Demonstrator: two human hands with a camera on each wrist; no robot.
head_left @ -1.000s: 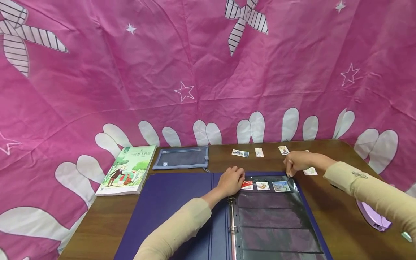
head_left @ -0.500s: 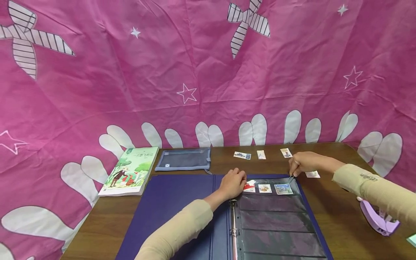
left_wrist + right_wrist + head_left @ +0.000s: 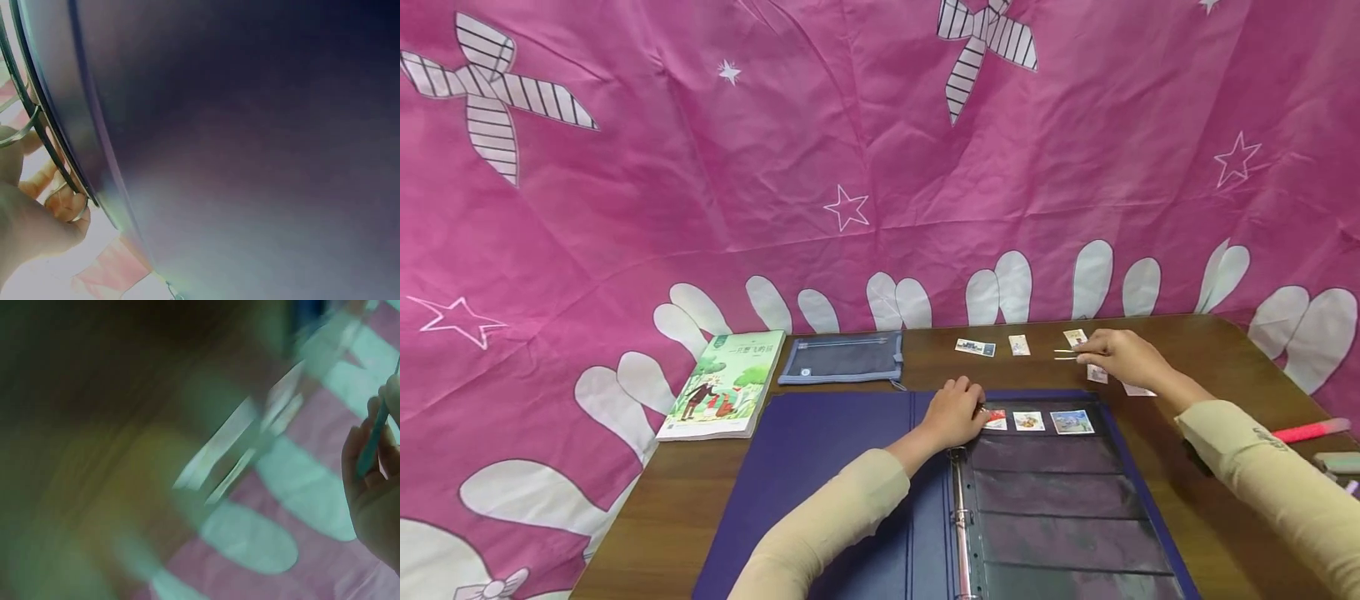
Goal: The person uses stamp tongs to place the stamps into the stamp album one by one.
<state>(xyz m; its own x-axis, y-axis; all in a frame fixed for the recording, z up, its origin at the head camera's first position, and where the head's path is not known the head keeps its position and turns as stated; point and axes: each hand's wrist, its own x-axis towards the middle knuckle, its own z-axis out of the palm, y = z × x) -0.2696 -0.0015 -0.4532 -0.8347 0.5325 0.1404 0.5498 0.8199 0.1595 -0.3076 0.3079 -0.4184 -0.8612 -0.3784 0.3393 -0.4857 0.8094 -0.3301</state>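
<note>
Wooden table (image 3: 647, 500); blue album (image 3: 827, 433) lies open, near centre. Book (image 3: 722, 383) on the left, mesh pouch (image 3: 842, 360) just right of it, far side. Left hand (image 3: 955, 411) on far left corner of album's right page (image 3: 1060, 492); can't tell if fingers clamp anything. Right hand (image 3: 1122, 357) pinches tweezers (image 3: 373, 440), prongs apart, near loose stamps (image 3: 1018, 345), far right. Three stamps (image 3: 1028, 421) in page's far row.
</note>
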